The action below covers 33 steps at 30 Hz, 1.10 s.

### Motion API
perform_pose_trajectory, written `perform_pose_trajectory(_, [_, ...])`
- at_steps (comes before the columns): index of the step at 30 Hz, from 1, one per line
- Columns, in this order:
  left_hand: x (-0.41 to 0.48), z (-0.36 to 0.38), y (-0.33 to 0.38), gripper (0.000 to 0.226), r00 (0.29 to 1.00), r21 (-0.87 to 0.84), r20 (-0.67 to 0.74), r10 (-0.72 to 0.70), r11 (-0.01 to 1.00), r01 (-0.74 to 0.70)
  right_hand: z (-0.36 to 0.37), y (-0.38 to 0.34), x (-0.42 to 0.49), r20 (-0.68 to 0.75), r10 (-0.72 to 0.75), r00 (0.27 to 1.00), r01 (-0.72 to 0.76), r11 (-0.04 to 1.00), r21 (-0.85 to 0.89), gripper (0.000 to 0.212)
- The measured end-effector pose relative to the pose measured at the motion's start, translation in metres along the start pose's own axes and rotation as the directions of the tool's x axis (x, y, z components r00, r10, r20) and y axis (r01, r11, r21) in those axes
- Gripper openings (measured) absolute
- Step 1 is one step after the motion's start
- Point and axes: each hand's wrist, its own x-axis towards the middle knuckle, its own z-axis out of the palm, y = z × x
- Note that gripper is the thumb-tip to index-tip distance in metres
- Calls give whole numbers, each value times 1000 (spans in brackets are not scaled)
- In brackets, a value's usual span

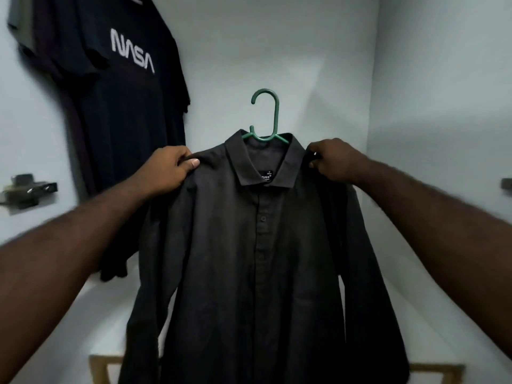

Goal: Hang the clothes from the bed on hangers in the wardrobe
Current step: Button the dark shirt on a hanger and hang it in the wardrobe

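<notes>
1. Outstretched at about chest height, the left hand (171,164) pinches the left shoulder of a dark, collared shirt (249,259). Its thumb lies flat on the front of the cloth and its fingers are curled behind the seam.
2. On the other side, the right hand (332,159) grips the opposite shoulder of the shirt. Its knuckles face the camera and its fingers are folded over the fabric, with the thumb mostly hidden.
3. Both forearms run in from the lower corners of the view, nearly straight, and converge on the two shoulders at the same level.
4. The shirt sits on a green hanger (266,112) whose hook rises out of the collar. The hook stands free in the air and touches nothing visible.
5. Buttoned down the front, the shirt hangs full length between the hands, facing the camera, with its sleeves falling at each side.
6. It is held in front of the pale back wall (304,65) of the wardrobe (443,106), roughly midway between the side walls.
7. Near the wardrobe's upper left corner hangs a dark NASA T-shirt (133,79), with other dark garments behind it; it is apart from the held shirt.
8. A metal hinge (27,189) is on the left edge.
</notes>
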Motion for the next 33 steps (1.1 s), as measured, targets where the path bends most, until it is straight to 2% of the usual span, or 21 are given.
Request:
perform_pose_trajectory(5, [63, 15, 6, 23, 996, 174, -88, -2, 985, 17, 10, 48, 69, -53, -64, 997, 66, 998, 24, 27])
perform_pose_trajectory(11, [116, -5, 26, 25, 977, 408, -201, 65, 913, 23, 9, 64, 146, -164, -100, 981, 111, 992, 57, 5])
perform_pose_trajectory(20, [190, -76, 26, 36, 955, 513, -266, 129, 858, 27, -5, 25, 260, -264, -68, 962, 92, 993, 79, 21])
perform_pose_trajectory(24, [227, -108, 28, 36, 939, 587, -319, 129, 804, 89, -13, -2, 308, -329, -28, 944, 91, 980, 177, 28])
perform_pose_trajectory(27, [250, -132, 32, 36, 931, 631, -345, 120, 764, 135, -21, -29, 334, -469, -17, 883, 207, 911, 357, 51])
perform_pose_trajectory(29, [265, -152, 36, 35, 920, 663, -371, 124, 729, 169, -31, -53, 350, -593, 42, 804, 315, 816, 484, 44])
perform_pose_trajectory(30, [273, -160, 37, 35, 916, 683, -380, 131, 707, 182, -35, -64, 356, -612, 67, 788, 345, 776, 528, 41])
perform_pose_trajectory(33, [293, -181, 41, 36, 899, 724, -413, 149, 652, 225, -39, -98, 377, -580, 48, 813, 391, 693, 606, 48])
